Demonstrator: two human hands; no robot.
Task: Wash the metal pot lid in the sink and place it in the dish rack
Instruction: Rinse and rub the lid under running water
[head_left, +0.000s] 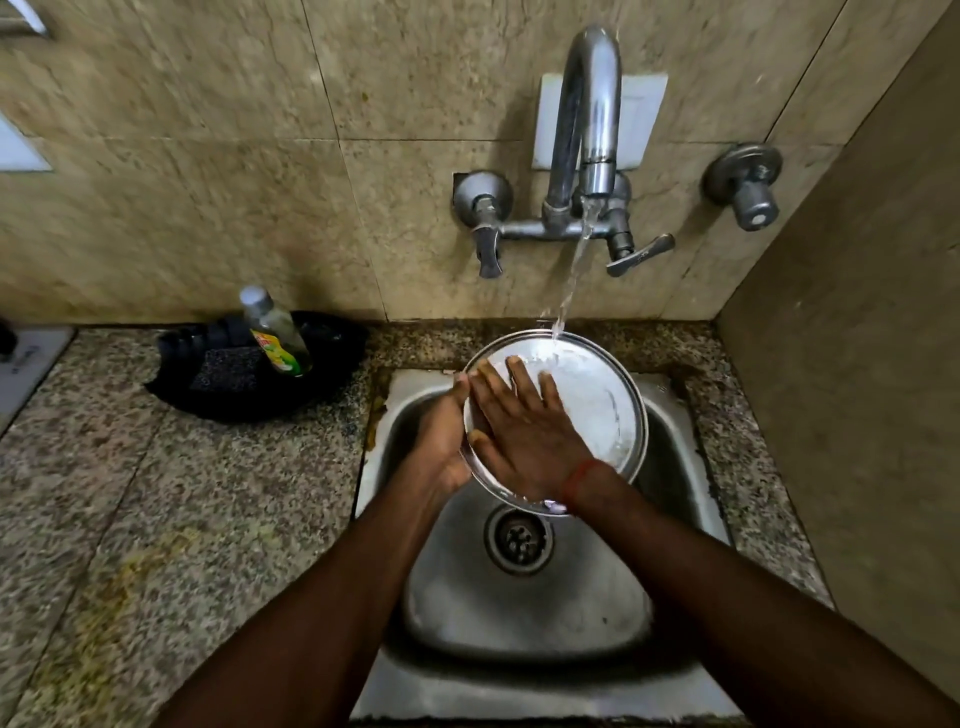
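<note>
The metal pot lid (597, 405) is up over the sink (519, 623), tilted under the tap (587, 104), with water striking its far rim. The left hand (441, 441) grips the lid's left edge, thumb on the rim, while the right hand (524, 436) lies flat on its face, fingers (519, 379) straight and spread wide. Off on the bench (156, 519), a soap bottle (275, 332) leans in a black tray (332, 364) beside a dark sponge (228, 369).

One head-worn wide-angle view: faces steeply down, close over the square stainless-steel sink (519, 618); beige tiled wall (208, 156) beyond its far edge.
</note>
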